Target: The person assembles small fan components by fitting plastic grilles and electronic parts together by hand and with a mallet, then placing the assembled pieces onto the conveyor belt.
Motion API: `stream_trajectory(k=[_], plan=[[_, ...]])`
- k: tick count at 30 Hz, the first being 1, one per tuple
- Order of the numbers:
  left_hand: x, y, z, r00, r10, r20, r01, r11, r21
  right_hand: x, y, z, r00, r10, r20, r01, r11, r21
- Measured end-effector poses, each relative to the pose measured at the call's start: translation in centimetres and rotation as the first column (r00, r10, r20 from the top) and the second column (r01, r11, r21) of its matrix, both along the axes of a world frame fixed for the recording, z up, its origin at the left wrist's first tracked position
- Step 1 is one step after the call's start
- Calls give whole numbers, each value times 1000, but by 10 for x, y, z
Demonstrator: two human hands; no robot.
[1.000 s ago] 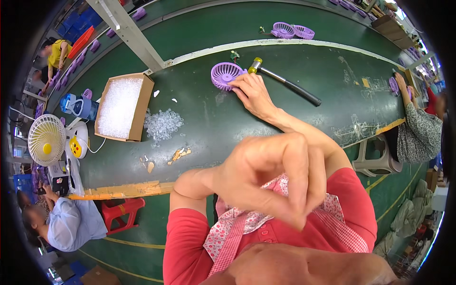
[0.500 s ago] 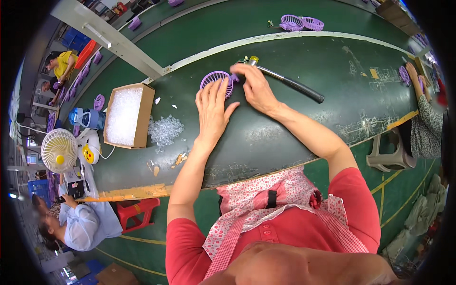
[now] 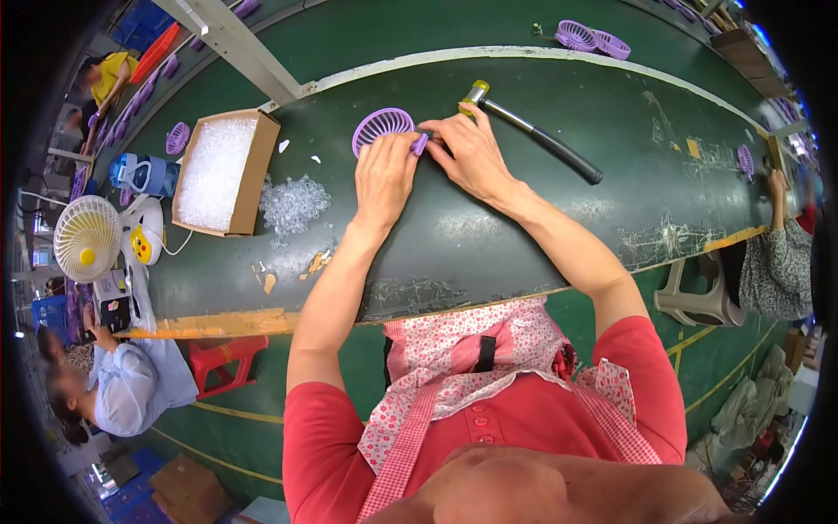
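Observation:
A round purple fan grille with radial slats lies tilted on the dark green workbench. My left hand is closed on its near right edge, by a short purple stub that sticks out toward the right. My right hand pinches at that stub with thumb and index finger. Whatever small dark part is between those fingertips is too small to name. Just beyond the right hand lies a hammer with a yellow-tipped head and black grip; a finger reaches close to its head.
To the left stand a cardboard box of small clear plastic pieces and a loose pile of them. A white desk fan and blue bottle are farther left. More purple grilles lie beyond the white rail. Co-workers sit at both sides.
My left hand has closed on the grille's edge, where it lay spread over it. My right fingers have come down to the stub. The hammer now shows its head more fully.

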State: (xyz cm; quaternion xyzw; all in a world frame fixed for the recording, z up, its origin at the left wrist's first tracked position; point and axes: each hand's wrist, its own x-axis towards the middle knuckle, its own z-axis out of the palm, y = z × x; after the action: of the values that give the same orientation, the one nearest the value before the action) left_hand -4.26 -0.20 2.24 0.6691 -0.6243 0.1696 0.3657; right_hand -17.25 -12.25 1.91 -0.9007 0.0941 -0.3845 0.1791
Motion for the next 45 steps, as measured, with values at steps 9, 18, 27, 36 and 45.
stream_trajectory(k=[9,18,27,36,45], plan=[[-1,9,9,974,95,208,-77,993,-93,-10,9,10,1000,18,-12,-14,956,295],[16,20,6,930,34,367,128,904,-407,-15,13,21,954,196,226,-167,976,-139],[16,18,9,927,34,373,133,902,-411,-15,14,20,957,182,227,-190,982,17],[16,14,9,943,-81,322,205,905,-373,-14,21,13,942,210,262,-305,860,408],[12,9,7,993,-67,101,86,976,-199,-13,13,14,985,117,130,-162,892,422]])
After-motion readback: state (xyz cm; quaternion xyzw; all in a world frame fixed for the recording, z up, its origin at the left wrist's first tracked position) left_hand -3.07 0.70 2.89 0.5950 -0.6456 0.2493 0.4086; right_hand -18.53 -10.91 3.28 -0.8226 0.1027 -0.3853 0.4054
